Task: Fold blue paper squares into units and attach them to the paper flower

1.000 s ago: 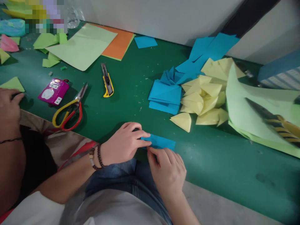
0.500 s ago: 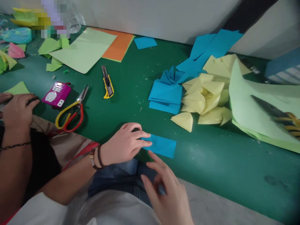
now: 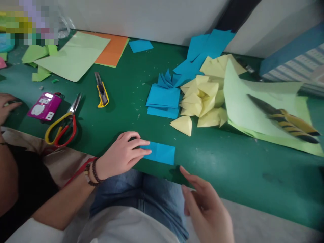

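Note:
A folded blue paper strip point(image 3: 163, 154) lies flat on the green table point(image 3: 121, 118) near its front edge. My left hand point(image 3: 126, 152), with beaded bracelets at the wrist, rests fingertips on the strip's left end, fingers apart. Off the strip's lower right corner is my right hand point(image 3: 209, 206), touching nothing, its index finger stretched out and thumb apart. Farther back sit a stack of folded blue papers point(image 3: 163, 98) and a cluster of folded pale yellow pieces point(image 3: 202, 96).
Scissors point(image 3: 66, 125), a yellow cutter point(image 3: 101, 91) and a purple box point(image 3: 45, 106) lie left. Another person's hand point(image 3: 6, 106) is at the far left edge. Green sheets point(image 3: 253, 101) bearing a striped-handled tool point(image 3: 291, 121) lie right.
The view has shifted, moving the table items leftward. My right hand has moved right, away from the strip. My left hand still rests on its left end.

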Tool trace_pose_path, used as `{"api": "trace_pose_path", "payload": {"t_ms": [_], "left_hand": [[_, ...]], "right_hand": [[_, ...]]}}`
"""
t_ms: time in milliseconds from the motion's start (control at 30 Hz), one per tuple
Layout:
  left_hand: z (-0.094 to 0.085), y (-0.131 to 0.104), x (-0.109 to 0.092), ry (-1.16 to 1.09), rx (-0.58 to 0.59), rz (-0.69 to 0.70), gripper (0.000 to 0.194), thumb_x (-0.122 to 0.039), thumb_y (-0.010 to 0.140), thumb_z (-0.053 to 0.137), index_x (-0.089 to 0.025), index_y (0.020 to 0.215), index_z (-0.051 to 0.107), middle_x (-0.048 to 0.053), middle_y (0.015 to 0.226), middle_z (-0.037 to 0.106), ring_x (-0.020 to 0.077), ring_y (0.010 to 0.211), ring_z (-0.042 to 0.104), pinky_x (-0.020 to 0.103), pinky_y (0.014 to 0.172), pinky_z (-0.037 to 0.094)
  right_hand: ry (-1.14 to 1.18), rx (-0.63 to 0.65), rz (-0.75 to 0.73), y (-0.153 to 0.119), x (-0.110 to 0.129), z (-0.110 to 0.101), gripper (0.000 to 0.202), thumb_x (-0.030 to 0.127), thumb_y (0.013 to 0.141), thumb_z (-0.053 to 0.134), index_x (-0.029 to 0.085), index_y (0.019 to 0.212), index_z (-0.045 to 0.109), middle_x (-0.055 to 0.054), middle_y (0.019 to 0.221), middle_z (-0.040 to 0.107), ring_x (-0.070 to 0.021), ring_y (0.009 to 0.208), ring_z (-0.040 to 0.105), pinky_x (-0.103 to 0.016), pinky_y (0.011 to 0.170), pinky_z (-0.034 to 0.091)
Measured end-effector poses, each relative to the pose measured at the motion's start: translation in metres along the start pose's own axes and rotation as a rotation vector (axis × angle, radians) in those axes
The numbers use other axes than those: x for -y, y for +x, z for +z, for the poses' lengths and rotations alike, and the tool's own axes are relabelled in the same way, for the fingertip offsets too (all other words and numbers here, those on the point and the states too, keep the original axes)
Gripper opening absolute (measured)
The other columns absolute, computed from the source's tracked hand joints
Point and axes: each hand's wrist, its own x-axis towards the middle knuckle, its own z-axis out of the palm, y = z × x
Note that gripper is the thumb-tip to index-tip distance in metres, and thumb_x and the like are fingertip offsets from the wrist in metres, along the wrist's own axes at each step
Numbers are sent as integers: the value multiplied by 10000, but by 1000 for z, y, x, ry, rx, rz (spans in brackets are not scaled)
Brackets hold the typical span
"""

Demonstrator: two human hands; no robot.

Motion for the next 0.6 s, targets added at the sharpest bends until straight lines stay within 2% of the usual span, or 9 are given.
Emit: {"api": "trace_pose_path", "payload": {"t_ms": [100, 133, 200, 267, 433, 533, 600], "left_hand": [[-2, 2, -2, -15, -5, 34, 305, -143, 953, 495, -249, 1202, 635, 56, 1307, 589, 232, 1170, 472, 443, 1008, 423], [-3, 4, -3, -25, -1, 41, 330, -124, 951, 483, -247, 1227, 616, 67, 1340, 558, 226, 1174, 476, 437, 1012, 427], [-6, 8, -6, -38, 14, 37, 388, -85, 941, 460, -247, 1274, 576, 80, 1395, 498, 220, 1181, 471, 428, 1014, 435], [-9, 12, -9, -37, 35, 19, 440, -50, 917, 457, -244, 1301, 549, 74, 1387, 500, 221, 1164, 460, 421, 1009, 441], [-12, 22, -16, -13, 90, 3, 521, 0, 841, 490, -226, 1307, 544, 63, 1154, 605, 211, 1051, 470, 389, 953, 463], [-13, 27, -18, 6, 51, 29, 419, -35, 868, 497, -212, 1234, 601, 67, 1018, 617, 204, 1006, 493, 373, 907, 475], [-12, 31, -19, 14, -25, 75, 273, -77, 900, 498, -216, 1053, 677, 50, 930, 634, 189, 961, 520, 366, 906, 472]], "right_hand": [[-118, -69, -157, 17, -5, -11, 324, 405, 885, 594, 233, 1158, 628, -16, 730, 669, -75, 420, 451, -214, 391, 433], [-169, -76, -237, 25, -5, -11, 335, 416, 873, 608, 233, 1153, 634, -7, 719, 640, -80, 436, 472, -215, 401, 441], [-295, -81, -337, 39, -1, -6, 367, 456, 865, 609, 229, 1153, 636, -43, 862, 647, -76, 464, 492, -225, 416, 457], [-382, -97, -405, 50, 4, 2, 354, 479, 872, 595, 225, 1113, 646, -58, 924, 644, -76, 477, 490, -229, 420, 456], [-349, -89, -479, 56, 9, 14, 227, 427, 888, 584, 218, 968, 616, -41, 867, 637, -100, 509, 501, -239, 440, 447], [-220, -81, -559, 52, 11, 14, 76, 289, 877, 613, 231, 893, 565, -22, 852, 654, -120, 607, 565, -246, 524, 481], [-157, -71, -650, 51, 12, 13, 89, 182, 862, 615, 234, 886, 547, -8, 839, 678, -135, 712, 605, -256, 619, 504]]}}
